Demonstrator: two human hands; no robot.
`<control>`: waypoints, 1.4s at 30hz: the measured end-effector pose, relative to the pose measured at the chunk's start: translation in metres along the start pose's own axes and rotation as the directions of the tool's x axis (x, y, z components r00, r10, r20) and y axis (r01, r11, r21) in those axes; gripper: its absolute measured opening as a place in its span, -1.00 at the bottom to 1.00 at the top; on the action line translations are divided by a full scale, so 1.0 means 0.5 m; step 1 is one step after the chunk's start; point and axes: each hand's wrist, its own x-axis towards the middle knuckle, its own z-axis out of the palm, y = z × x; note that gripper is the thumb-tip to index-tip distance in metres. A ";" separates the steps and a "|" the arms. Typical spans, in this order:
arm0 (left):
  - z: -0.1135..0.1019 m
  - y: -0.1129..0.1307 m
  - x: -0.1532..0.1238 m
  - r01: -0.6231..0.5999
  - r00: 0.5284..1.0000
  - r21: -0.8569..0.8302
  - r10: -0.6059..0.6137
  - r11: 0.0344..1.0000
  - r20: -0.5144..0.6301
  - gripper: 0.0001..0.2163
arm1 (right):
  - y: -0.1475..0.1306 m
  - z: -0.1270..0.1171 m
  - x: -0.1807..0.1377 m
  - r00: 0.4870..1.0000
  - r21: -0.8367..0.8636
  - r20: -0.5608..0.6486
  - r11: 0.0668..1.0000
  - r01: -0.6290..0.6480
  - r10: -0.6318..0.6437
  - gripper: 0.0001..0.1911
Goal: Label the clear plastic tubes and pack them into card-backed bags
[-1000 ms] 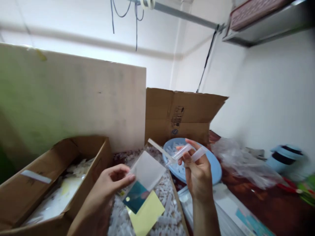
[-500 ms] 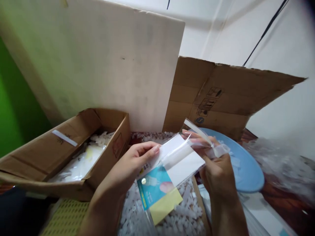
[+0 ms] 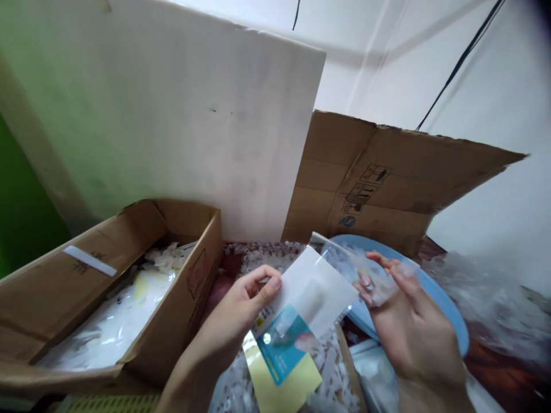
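My left hand (image 3: pixel 247 304) pinches the upper left edge of a small clear plastic pouch (image 3: pixel 301 304) that holds a white, blue and yellow printed card; a clear plastic piece lies inside it. My right hand (image 3: pixel 402 310) is just right of the pouch, its fingers curled around small clear plastic tubes (image 3: pixel 379 284) near the pouch's open flap. Both hands hover over a box full of small white plastic parts (image 3: pixel 258 373).
An open cardboard box (image 3: pixel 107 275) with filled pouches stands at the left. A blue basin (image 3: pixel 434 298) holding more clear tubes sits behind my right hand, before a cardboard flap (image 3: pixel 387 178). A tall pale board (image 3: pixel 193 115) stands behind. Crumpled clear plastic (image 3: pixel 486 298) lies right.
The view dropped from the wall towards the boxes. My right hand brought the tubes to the pouch and one piece now lies inside; the hand has drawn slightly right.
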 end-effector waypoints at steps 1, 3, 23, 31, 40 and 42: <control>-0.005 -0.010 0.007 0.013 1.000 -0.016 -0.013 1.000 0.002 -0.61 | -0.002 0.001 -0.001 0.999 -0.022 0.012 0.999 -0.034 0.034 -0.82; -0.015 -0.027 0.020 0.044 0.999 -0.040 -0.045 0.998 -0.012 -0.61 | -0.003 0.004 -0.005 0.998 -0.072 0.031 0.996 -0.054 0.056 -0.77; -0.015 0.019 -0.006 -0.014 0.991 0.234 -0.017 0.972 0.129 -0.52 | 0.013 0.045 -0.016 0.993 0.027 0.084 0.996 -0.080 0.078 -0.48; -0.020 0.023 -0.016 -0.111 0.992 0.143 0.102 0.984 0.068 -0.54 | 0.018 0.027 -0.031 0.893 -0.223 0.450 0.967 0.127 -0.014 -0.55; -0.029 0.059 -0.044 -0.117 0.990 0.238 0.094 0.964 0.105 -0.56 | -0.021 0.035 -0.047 0.726 -0.307 0.674 0.946 0.107 0.136 -0.34; -0.028 0.065 -0.048 -0.130 0.988 0.264 0.102 0.956 0.117 -0.57 | -0.024 0.035 -0.048 0.759 -0.265 0.647 0.954 0.139 0.069 -0.33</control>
